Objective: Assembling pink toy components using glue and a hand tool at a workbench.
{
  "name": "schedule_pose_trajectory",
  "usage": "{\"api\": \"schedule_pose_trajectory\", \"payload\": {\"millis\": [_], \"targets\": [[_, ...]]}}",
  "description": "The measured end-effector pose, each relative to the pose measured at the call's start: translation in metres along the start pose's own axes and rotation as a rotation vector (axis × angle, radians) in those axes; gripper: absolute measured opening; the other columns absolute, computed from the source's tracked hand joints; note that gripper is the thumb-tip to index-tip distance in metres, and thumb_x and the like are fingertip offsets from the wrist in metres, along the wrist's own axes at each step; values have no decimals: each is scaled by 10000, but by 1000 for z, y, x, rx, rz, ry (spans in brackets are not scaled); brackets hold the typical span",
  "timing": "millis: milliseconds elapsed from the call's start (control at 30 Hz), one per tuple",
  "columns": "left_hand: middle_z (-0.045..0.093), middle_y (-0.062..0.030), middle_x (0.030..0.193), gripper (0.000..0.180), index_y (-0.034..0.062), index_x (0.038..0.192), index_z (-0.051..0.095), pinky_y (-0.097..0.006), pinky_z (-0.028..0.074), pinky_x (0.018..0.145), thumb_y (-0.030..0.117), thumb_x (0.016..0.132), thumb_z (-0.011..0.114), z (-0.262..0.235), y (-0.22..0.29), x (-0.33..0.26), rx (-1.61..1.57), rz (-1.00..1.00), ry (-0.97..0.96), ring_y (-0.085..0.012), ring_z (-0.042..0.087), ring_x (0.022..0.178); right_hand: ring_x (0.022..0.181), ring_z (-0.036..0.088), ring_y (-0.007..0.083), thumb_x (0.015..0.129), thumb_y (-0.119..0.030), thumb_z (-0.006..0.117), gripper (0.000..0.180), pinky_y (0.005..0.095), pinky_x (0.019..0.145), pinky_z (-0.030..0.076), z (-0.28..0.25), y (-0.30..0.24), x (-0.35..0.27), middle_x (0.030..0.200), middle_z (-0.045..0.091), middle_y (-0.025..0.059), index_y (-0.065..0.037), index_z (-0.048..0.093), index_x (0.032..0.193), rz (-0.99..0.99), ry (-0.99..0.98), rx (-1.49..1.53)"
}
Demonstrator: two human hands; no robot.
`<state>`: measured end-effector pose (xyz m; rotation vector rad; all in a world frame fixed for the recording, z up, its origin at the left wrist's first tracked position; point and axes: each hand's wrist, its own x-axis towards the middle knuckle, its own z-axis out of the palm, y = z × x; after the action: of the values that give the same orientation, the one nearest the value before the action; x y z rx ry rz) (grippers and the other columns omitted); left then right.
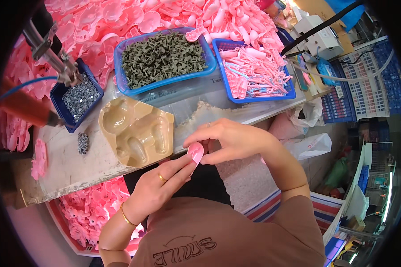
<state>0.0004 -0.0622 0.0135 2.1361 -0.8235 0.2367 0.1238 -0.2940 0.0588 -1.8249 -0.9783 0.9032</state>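
Left hand (158, 184) and right hand (229, 140) pinching small pink plastic piece (195, 152) at frame centre, tan moulded tray (136, 129) on tabletop (71, 167) just left

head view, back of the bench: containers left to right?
Small dark blue tray of screws → light blue tray of grey-green parts → blue basket of pink parts. The tan moulded jig sits nearer, between the first two.

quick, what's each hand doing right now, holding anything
Left hand: fingers closed on the small pink oval plastic piece from below.
Right hand: pinching the same pink piece from above.
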Motion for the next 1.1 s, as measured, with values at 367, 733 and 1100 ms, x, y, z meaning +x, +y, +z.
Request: {"api": "schedule_pose_trajectory", "payload": {"millis": [367,733,1100], "targets": [[661,-102,1119,326,28,1072,679,-341,587,751,56,766,790,-10,2,-24,256,-79,156,-257,684,921,977,603,268,767,-113,741,291,385,832,492,-88,79,-12,952,605,119,-55,686,1047,237,659,-846],[665,-61,1071,300,81,1002,689,-359,558,779,88,728,812,-10,-11,-38,481,-99,224,-260,651,988,1051,609,251,814,-93,712,175,340,898,470,-104,74,-16,1090,650,104,-20,642,957,175,744,-564],[656,-64,1041,268,60,984,681,-372,543,803,86,743,796,-17,-18,-46,507,-196,261,-263,633,995,1304,431,346,765,-92,735,325,452,1100,344,-83,78,-18,1344,552,119,-73,664,1082,83,694,-984]]}}
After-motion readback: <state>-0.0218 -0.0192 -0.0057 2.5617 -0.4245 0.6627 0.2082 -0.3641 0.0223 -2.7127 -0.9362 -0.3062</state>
